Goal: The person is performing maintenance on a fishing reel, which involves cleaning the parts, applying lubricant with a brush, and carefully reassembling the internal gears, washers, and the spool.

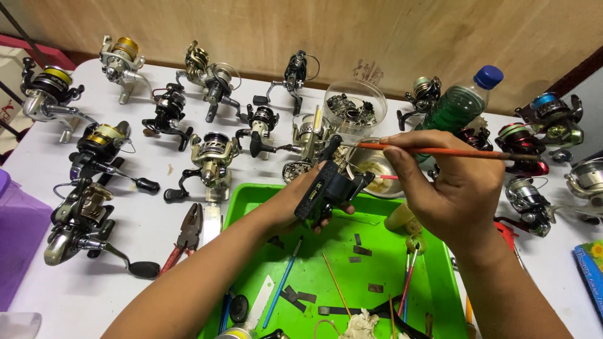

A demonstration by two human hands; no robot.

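The tray [414, 285] is glossy green plastic; the reel body [330, 188] matt black; the brush handle [440, 151] smooth orange; the bottle [458, 103] clear plastic; the table [144, 220] smooth white.

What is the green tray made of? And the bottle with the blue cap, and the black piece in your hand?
The green tray looks like plastic: bright, smooth, slightly shiny. The bottle seems to be clear plastic, since green liquid shows through. The black part in the left hand looks like matte plastic or maybe painted metal; it's hard to tell.

Pliers [187, 237], green bottle [456, 103], spare reels [212, 154]
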